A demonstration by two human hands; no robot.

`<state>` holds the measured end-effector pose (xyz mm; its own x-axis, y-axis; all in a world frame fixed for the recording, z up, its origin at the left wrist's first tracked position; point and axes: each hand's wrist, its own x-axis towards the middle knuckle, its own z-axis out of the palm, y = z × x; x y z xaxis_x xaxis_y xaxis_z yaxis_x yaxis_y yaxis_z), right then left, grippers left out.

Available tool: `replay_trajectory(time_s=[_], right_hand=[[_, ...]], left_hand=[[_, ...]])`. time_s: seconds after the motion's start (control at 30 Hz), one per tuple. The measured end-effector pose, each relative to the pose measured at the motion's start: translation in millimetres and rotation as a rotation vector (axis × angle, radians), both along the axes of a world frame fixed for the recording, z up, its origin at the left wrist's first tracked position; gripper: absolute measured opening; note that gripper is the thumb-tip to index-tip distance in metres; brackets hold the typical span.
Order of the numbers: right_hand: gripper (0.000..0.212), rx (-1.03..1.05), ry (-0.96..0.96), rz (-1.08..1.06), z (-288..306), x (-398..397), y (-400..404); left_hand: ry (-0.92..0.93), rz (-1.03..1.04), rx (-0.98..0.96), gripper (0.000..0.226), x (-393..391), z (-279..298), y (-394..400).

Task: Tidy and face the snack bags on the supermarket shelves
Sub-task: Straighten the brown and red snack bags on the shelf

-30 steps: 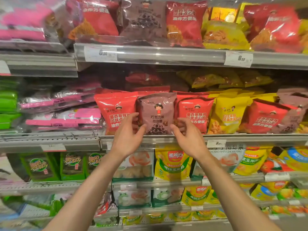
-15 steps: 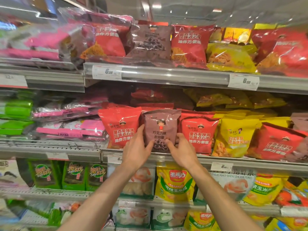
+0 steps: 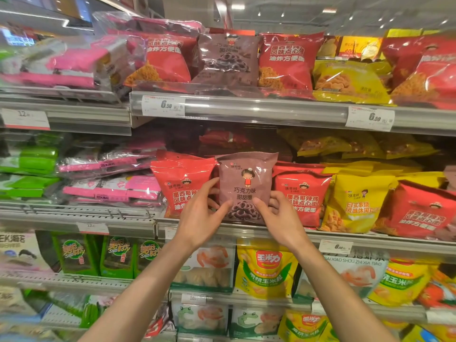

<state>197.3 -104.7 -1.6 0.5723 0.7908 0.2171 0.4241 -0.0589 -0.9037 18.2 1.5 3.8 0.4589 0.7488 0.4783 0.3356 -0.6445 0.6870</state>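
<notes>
- Both hands now on the brown choc-ring bag (image 3: 246, 186), mid shelf (image 3: 370, 239), front row; 1 s ago fingers only framed its lower corners, barely touching
- Left hand (image 3: 199, 218): thumb across bag's lower-left front, fingers tucked behind/beside the edge – grip grasping the bag, not released
- Right hand (image 3: 278, 218): thumb on lower-right front, fingers curled round the right edge – same, grasping the bag
- Bag stands upright, label square to aisle, base at shelf lip; top seal rises a bit above neighbours
- Sits between left red bag (image 3: 177, 178) and right red bag (image 3: 303, 191), touching or overlapping both; left hand partly covers the left red one's print
- Change vs 0.5 s ago: bag looks straighter and pulled fwd, hands closed in tighter on its lower half; view also tipped up, so top shelf shows more
- Meaning: this facing reads as nearly done – judgement only; release not yet made
- Still to do by look of it: yellow bag (image 3: 355, 201) leans left, far-right red bag (image 3: 419, 208) is tilted and slumped
- Risk: letting go early may let the brown bag tip back, nothing visible props it from behind
- Top shelf bags lie back at a slant, prob. later job
</notes>
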Motion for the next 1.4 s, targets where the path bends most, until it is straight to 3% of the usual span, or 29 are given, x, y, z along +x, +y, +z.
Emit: replay_trajectory(time_s=[0.47, 0.77, 1.27, 1.4], right_hand=[[0.018, 0.052, 0.004, 0.111, 3.1, -33.4, -13.3], [0.024, 0.057, 0.078, 0.035, -20.1, -46.1, -63.4], [0.021, 0.100, 0.055, -0.205, -16.2, 76.4, -235.5], [0.019, 0.121, 0.038, -0.216, -11.1, 133.7, -290.4]], left_hand=[[-0.216, -0.126, -0.196, 0.040, -47.5, -5.2, -25.4], [-0.320, -0.254, -0.354, 0.058, -53.0, -29.8, -59.8], [-0.348, -0.432, -0.521, 0.063, 109.3, -33.1, -188.5], [-0.371, -0.467, -0.482, 0.048, 169.7, -21.8, -246.7]])
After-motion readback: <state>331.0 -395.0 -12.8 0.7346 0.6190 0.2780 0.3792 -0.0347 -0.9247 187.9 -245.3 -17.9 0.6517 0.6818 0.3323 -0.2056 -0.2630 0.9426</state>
